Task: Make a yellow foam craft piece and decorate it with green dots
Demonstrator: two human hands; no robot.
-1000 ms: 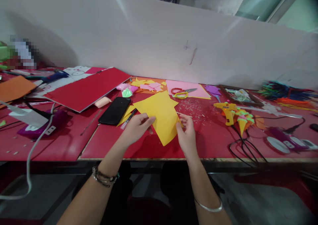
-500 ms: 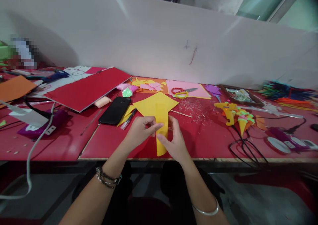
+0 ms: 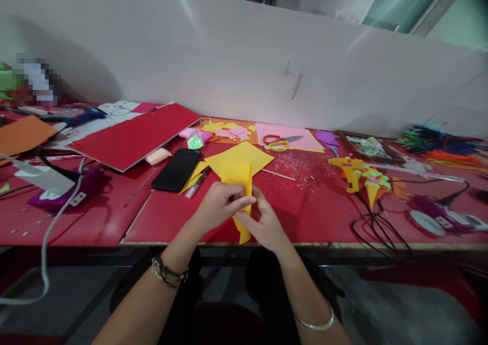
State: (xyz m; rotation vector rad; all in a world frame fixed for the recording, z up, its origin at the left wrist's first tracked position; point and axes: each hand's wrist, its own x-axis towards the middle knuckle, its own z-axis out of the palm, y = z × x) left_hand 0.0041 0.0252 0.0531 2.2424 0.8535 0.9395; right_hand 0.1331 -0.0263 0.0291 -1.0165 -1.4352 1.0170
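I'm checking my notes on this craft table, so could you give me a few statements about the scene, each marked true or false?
1. The left hand and right hand are both on a curled yellow paper sheet. True.
2. The scissors with red and yellow handles lie on a black phone. False: they lie on a pink paper sheet.
3. A yellow glue gun lies to the right of the scissors. True.
4. The left hand grips a clear pen with a dark cap. False: it lies beside the phone.
5. A silver bangle is on the right arm. True.
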